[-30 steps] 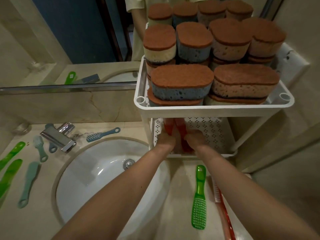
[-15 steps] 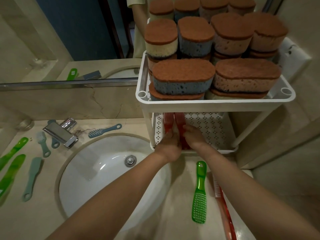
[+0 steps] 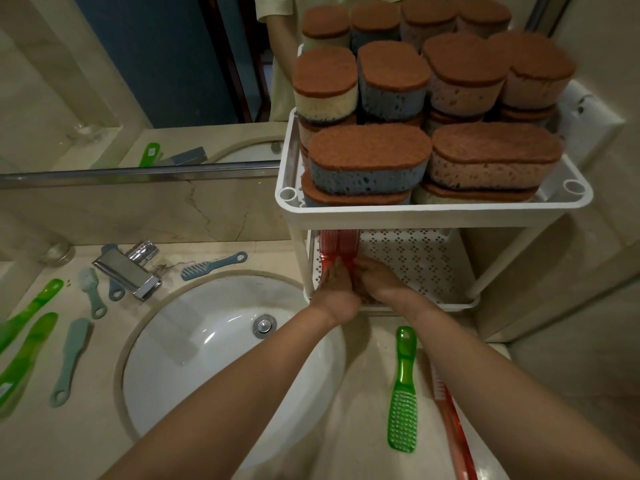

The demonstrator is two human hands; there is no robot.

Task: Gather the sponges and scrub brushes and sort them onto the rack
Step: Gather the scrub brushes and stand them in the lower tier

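A white two-tier rack [image 3: 433, 214] stands right of the sink. Its top tier is piled with several brown-topped sponges [image 3: 369, 161]. On the perforated lower tier [image 3: 415, 265] lie two red scrub brushes [image 3: 337, 245] side by side at the left end. My left hand [image 3: 336, 289] and my right hand [image 3: 375, 282] both rest on the near ends of these red brushes, fingers curled over them. A green brush [image 3: 403, 389] and a red brush [image 3: 453, 431] lie on the counter under my right forearm.
The white sink basin [image 3: 207, 358] and chrome faucet [image 3: 130, 268] lie at the left. Several green and teal brushes [image 3: 69, 358] are spread over the left counter, and a blue one [image 3: 213, 265] lies behind the basin. A mirror backs the counter.
Both hands have drawn back a little toward the front edge of the lower tier while staying on the red brushes. The camera has moved slightly closer.
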